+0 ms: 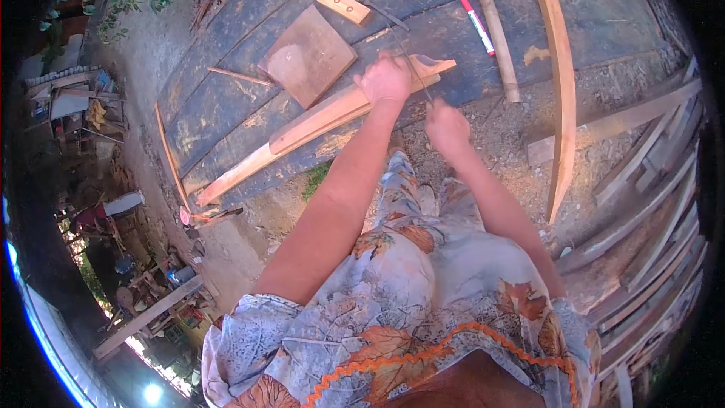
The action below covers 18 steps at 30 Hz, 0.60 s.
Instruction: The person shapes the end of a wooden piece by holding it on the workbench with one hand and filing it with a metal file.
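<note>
My left hand (385, 78) is closed on a long pale piece of wood (321, 122) near its shaped right end, pressing it against the dark worktop. In my right hand (448, 130) is the lower end of a thin dark metal blade (421, 79). This blade crosses the wood just right of my left hand, and its handle is hidden in my fingers. Behind the wood lie a square brown board (308, 57) and a small yellowish block (343, 6) with two round marks. A chisel-like tool (362, 1) with a wooden handle rests beside the block.
A red and white marker (477, 26) and a round wooden stick (495, 38) lie to the right on the dark planked worktop (226, 79). Farther right is a long curved plank (560, 91). Timber lengths (657, 211) are stacked at the right edge. A thin strip (172, 157) leans left.
</note>
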Tool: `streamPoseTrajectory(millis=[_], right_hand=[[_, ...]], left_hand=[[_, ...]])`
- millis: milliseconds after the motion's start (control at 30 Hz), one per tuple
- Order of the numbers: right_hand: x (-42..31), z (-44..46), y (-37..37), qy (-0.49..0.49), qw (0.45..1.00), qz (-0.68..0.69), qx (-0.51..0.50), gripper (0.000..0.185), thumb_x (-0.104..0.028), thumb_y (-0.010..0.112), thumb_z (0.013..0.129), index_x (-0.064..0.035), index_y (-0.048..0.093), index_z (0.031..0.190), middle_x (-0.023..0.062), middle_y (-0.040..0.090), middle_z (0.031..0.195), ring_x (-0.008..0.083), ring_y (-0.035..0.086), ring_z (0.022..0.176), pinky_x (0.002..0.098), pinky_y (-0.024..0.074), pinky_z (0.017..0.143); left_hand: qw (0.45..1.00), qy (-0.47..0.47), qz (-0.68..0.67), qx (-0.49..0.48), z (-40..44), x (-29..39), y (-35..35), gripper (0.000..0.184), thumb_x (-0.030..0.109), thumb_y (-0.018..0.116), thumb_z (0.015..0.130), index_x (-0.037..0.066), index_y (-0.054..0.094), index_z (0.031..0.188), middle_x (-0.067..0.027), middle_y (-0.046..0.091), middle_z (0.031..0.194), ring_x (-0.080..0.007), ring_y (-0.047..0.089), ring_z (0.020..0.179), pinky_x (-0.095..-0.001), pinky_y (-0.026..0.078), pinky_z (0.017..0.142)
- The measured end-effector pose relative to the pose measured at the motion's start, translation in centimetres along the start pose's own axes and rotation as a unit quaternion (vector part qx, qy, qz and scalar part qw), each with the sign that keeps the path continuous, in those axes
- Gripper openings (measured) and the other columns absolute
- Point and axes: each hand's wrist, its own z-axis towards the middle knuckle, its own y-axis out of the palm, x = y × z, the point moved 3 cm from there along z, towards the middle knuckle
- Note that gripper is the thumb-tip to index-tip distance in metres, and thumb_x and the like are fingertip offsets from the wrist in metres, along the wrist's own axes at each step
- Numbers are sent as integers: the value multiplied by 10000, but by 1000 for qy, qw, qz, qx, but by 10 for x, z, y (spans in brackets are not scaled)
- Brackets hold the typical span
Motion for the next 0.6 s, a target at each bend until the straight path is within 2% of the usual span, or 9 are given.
streamPoseTrajectory(millis=[67,200,267,367,467,600], right_hand=[[-7,12,-1,5,1000,-13,-7,260,-245,465,890,-7,568,871,251,627,742,409,631,742,511,479,695],[7,-20,-11,-12,1000,-20,-5,268,-248,468,890,1,565,864,257,624,738,409,631,736,511,479,692],[23,-51,-12,46,995,-54,-64,265,-244,462,896,-2,568,870,252,627,748,409,630,739,508,479,688],[28,-58,-10,36,997,-46,-52,265,-243,460,900,-6,571,859,245,630,740,409,630,721,508,482,669],[8,-13,-2,-13,1000,-9,11,268,-249,464,899,-10,575,846,233,635,729,400,635,709,501,489,662],[-6,16,-3,-2,1000,-25,3,275,-268,479,891,-17,582,847,225,641,731,384,644,721,491,496,684]], left_hand=[[1000,3,6,4,2,0,0,332,285,388,840,92,613,990,-202,671,846,-344,651,833,-502,365,872],[1000,-1,2,13,0,-1,2,326,288,382,849,94,614,971,-194,673,838,-343,652,828,-505,372,871],[1000,-3,-1,20,3,0,2,325,289,380,852,95,614,967,-192,674,836,-344,652,827,-506,373,869],[1000,-1,10,20,-1,-3,5,330,289,377,855,94,613,978,-187,676,843,-343,653,831,-510,373,869],[1000,-2,4,9,0,1,1,340,288,375,855,91,609,1003,-190,676,863,-338,653,848,-509,370,878],[1000,-3,10,1,-2,4,-4,362,293,374,855,102,608,1054,-202,672,892,-328,651,879,-494,358,902]])
